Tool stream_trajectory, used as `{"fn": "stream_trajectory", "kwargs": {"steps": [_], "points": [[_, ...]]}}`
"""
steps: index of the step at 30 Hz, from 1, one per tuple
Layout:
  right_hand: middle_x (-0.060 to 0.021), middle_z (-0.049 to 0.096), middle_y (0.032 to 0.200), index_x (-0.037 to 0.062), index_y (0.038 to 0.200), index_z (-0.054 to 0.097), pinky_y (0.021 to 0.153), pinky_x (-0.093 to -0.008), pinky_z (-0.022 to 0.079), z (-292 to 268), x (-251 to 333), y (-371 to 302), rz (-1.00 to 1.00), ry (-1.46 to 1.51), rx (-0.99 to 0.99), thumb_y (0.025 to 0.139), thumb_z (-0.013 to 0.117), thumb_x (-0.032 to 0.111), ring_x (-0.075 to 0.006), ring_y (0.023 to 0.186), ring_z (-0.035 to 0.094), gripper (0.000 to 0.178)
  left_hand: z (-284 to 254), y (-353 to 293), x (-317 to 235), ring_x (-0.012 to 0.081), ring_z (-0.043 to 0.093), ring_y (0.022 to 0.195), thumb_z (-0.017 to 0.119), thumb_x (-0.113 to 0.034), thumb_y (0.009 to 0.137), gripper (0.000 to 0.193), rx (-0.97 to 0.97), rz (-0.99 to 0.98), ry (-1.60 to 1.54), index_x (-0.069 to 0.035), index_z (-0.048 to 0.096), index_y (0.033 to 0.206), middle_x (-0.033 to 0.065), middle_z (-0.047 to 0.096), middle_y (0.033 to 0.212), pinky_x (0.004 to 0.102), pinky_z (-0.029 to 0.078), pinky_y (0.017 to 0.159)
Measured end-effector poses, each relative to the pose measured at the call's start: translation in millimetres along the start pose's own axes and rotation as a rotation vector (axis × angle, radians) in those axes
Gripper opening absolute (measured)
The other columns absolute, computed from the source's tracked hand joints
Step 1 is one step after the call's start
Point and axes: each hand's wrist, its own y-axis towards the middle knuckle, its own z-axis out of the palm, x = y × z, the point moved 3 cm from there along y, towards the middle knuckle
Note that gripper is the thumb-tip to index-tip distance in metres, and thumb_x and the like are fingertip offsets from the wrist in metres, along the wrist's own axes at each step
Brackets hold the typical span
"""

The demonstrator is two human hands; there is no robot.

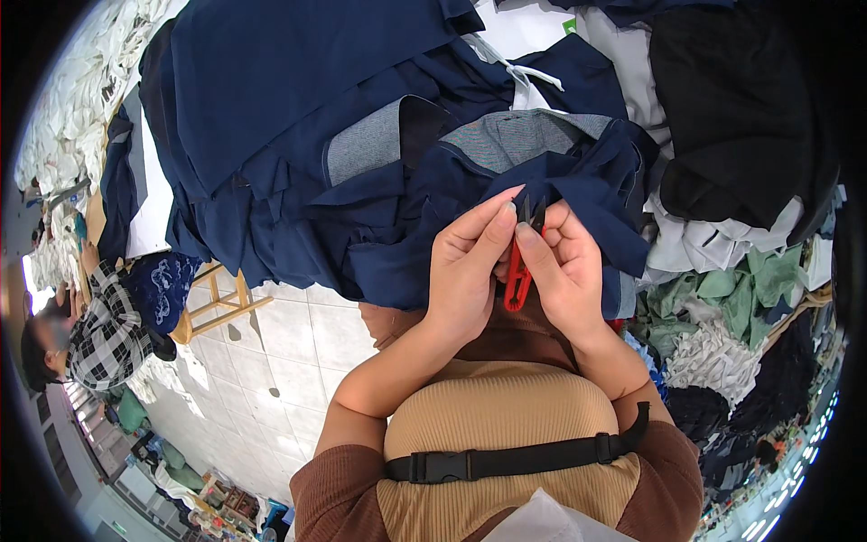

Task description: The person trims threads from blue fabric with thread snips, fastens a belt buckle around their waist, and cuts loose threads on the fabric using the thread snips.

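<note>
A navy garment with greyish inner facing lies bunched at the near edge of the cloth pile, in front of me. My left hand is closed in a pinch at the garment's edge, thumb against index finger. Close beside it, my right hand grips a pair of red thread snips. The dark blades of the snips point away from me, near my left fingertips and against the navy cloth. Any thread between the fingers is too small to make out.
Folded navy cloth is stacked beyond my hands. Black cloth lies on white pieces at the right, with green cloth nearer. A wooden stool stands left on the tiled floor. A person in a checked shirt is at far left.
</note>
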Motion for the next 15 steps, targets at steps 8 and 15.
{"fn": "stream_trajectory", "kwargs": {"steps": [8,15], "points": [[-0.0076,0.06,0.088,-0.0048,0.101,0.051,0.066,-0.0196,0.048,-2,-4,0,-0.146,-0.07,-0.056,0.09,0.052,0.002,-0.0073,0.073,0.057,0.013,-2,0,0,-0.0002,0.046,0.065,0.054,-0.015,0.092,0.027,0.026,0.049,0.028,-0.002,0.059,0.115,-0.0033,0.061,0.083,0.0148,0.036,0.055],[-0.0093,0.061,0.093,-0.0074,0.108,0.049,0.067,-0.0196,0.047,-13,-5,-3,-0.29,-0.349,-0.139,0.09,0.053,0.004,-0.0086,0.078,0.057,0.022,0,-2,-2,0.0038,0.053,0.079,0.056,-0.012,0.091,0.026,0.042,0.123,0.064,0.0,0.06,0.114,0.001,0.063,0.093,0.018,0.044,0.072]]}}
